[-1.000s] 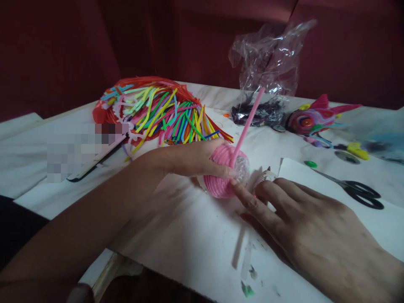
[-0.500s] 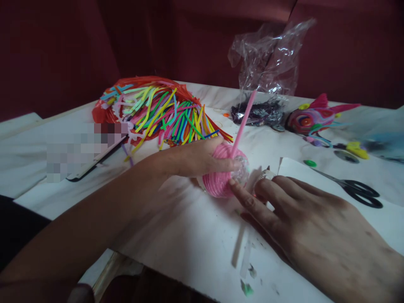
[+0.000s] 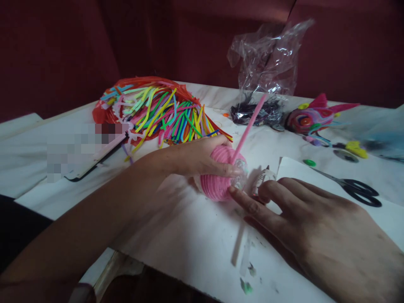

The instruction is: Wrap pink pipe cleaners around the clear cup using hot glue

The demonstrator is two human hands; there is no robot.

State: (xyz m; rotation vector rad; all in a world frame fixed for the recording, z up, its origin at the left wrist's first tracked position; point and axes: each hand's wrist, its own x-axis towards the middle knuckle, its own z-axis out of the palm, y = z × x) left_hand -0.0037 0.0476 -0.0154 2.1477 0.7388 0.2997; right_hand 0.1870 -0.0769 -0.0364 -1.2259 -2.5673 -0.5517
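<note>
My left hand [image 3: 217, 162] is wrapped round a ball [image 3: 217, 187] coiled in fuzzy pink pipe cleaner, its thumb lying across the front. One loose pipe cleaner end [image 3: 252, 122] sticks up and leans right. On the ball's right side a clear, glittery patch [image 3: 240, 172] is uncovered. My right hand [image 3: 303, 214] has its index finger stretched out, the tip touching the ball's lower right edge. Its other fingers are loosely bent, and I see nothing held in them. Just behind them lies a small whitish tube-like thing [image 3: 263, 179] with a dark tip, partly hidden.
Many coloured pipe cleaners [image 3: 176, 113] spill from a red bag at the back left. A phone-like device [image 3: 94, 155] lies left. Behind stands a clear plastic bag [image 3: 268, 63] with dark contents. Scissors [image 3: 360, 191], a colourful fish-like craft [image 3: 311, 120] and white paper [image 3: 293, 168] lie right.
The ball has turned slightly and shifted a little down and left. Its loose pipe cleaner end tilts further right. My right index finger stays against the ball's edge.
</note>
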